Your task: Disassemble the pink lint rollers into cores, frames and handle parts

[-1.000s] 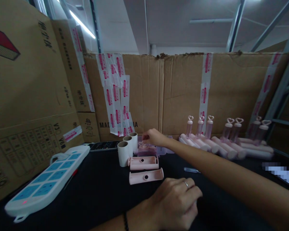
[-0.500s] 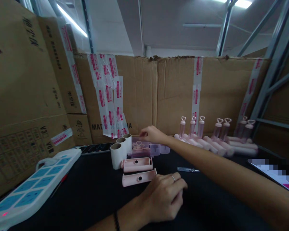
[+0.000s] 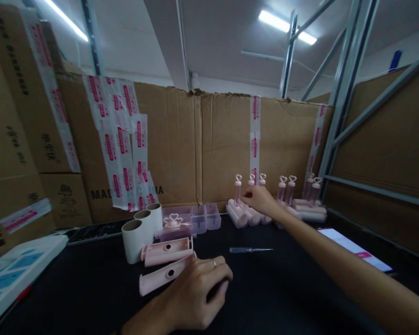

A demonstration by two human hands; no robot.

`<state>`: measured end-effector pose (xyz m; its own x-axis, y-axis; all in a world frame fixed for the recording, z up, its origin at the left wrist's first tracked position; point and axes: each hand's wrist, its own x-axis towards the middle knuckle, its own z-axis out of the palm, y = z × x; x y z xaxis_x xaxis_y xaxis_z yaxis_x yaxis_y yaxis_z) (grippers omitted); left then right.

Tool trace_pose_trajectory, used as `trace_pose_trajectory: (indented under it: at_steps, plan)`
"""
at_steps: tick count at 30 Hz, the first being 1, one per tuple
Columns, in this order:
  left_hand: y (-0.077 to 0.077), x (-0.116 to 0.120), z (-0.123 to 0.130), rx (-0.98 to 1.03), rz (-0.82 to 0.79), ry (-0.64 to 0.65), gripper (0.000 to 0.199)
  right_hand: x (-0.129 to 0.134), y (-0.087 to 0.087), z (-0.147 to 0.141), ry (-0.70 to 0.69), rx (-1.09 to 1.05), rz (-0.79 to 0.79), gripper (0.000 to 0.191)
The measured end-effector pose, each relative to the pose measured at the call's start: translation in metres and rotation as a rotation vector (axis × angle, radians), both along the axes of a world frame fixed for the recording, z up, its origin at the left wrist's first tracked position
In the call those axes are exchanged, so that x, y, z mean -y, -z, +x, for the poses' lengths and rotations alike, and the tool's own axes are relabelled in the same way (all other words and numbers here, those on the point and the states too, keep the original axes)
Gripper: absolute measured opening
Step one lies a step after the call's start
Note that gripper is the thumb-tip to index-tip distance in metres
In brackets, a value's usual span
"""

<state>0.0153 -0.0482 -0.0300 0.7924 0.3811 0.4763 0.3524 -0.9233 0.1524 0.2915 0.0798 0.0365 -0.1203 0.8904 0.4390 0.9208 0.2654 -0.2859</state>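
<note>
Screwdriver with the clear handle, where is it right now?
In the head view, the screwdriver lies on the black tabletop just right of centre, beyond the left hand and to the left of the right forearm.

A black table (image 3: pixel 265 298) stands before a brown cardboard wall (image 3: pixel 226 144), patched with pink-and-white tape (image 3: pixel 122 139). A printed cardboard box (image 3: pixel 7 135) rises at the left. Below it lie a white power strip (image 3: pixel 24 272) with blue socket panels and a dark phone (image 3: pixel 97 231). At right are a bright screen (image 3: pixel 352 248) lying flat and a metal rack (image 3: pixel 345 88). A lit ceiling lamp (image 3: pixel 274 21) shines above.
</note>
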Motion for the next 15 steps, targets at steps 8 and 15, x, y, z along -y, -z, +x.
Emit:
trace_pose_trajectory:
  at_steps: [8,15]
  plan:
    - [-0.002,0.000,0.001,0.035,-0.001,-0.024,0.019,-0.020,0.032,-0.012,0.200,-0.035,-0.105,0.032]
    - [-0.001,0.002,0.001,0.031,-0.020,-0.030,0.017,-0.037,0.029,-0.023,0.273,-0.084,-0.111,0.033]
